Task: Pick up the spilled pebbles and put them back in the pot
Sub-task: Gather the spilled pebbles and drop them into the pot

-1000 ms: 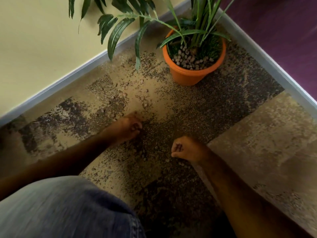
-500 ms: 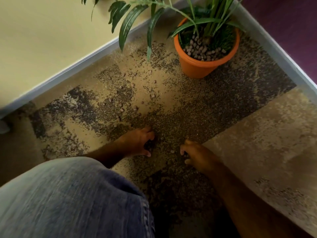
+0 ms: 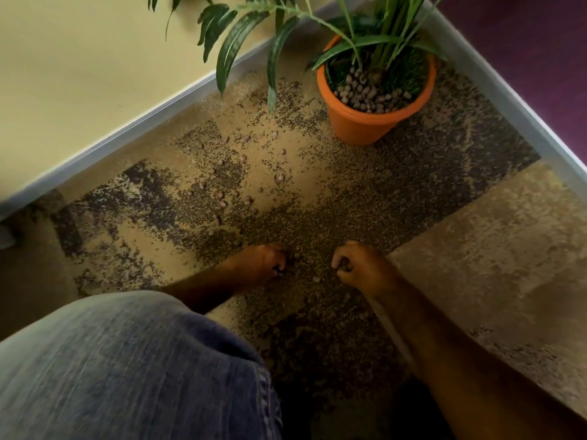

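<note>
An orange pot [image 3: 359,125] with a green plant stands in the corner at the upper right; grey-brown pebbles [image 3: 365,95] fill its top. Several spilled pebbles [image 3: 222,200] lie scattered on the patterned carpet between the pot and my hands. My left hand [image 3: 260,263] rests on the carpet with its fingers curled over pebbles. About a hand's width to its right, my right hand [image 3: 359,265] is closed in a loose fist on pebbles. What each fist contains is mostly hidden by the fingers.
A yellow wall with a grey skirting board [image 3: 127,134] runs along the left, and a purple wall [image 3: 540,42] with skirting along the right. Long plant leaves [image 3: 235,42] hang over the carpet. My denim-clad knee [image 3: 127,369] fills the lower left.
The view has shifted, so the pot sits further right. Both hands opened flat on the carpet half a second ago and have now curled shut again over pebbles.
</note>
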`<action>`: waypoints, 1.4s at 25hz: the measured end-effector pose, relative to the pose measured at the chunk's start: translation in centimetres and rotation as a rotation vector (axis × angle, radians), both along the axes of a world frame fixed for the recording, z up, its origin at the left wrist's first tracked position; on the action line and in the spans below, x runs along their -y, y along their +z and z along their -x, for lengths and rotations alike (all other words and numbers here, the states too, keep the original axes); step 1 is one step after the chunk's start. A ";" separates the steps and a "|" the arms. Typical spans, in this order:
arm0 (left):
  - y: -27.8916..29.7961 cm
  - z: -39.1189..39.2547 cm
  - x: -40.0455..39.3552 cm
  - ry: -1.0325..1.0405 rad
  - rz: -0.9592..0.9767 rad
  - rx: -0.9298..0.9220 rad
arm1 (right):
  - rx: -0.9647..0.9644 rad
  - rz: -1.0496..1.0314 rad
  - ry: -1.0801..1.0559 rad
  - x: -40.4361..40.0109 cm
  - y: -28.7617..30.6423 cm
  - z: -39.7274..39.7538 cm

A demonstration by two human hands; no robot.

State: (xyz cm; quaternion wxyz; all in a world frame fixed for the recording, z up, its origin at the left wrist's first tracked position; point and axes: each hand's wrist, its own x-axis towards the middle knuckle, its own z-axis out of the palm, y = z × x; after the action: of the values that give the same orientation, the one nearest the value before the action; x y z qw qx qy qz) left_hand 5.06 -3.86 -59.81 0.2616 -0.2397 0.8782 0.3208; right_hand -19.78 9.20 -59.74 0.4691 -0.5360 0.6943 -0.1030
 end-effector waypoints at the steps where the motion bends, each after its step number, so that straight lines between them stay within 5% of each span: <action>1: -0.1 0.0 0.3 0.005 -0.007 -0.002 | 0.025 0.009 -0.051 0.5 0.3 0.2; 11: 7.4 6.1 8.0 0.280 -0.020 -0.294 | 0.183 0.352 -0.561 9.2 7.9 4.9; 19: 17.3 17.5 15.3 0.346 0.031 -0.573 | 0.035 0.563 -0.604 15.0 13.5 10.3; 24: 17.4 20.1 18.1 0.344 0.282 -0.513 | -0.086 0.541 -0.598 17.4 14.9 13.5; 35: 15.4 20.1 17.7 0.625 0.180 -0.672 | -0.032 0.523 -0.682 19.4 15.1 13.2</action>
State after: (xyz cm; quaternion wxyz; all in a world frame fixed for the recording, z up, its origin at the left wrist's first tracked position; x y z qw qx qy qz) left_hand -15.06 -21.54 -44.45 -0.1684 -0.3974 0.8243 0.3665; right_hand -32.97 -10.17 -44.60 0.2459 -0.3783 0.7893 -0.4164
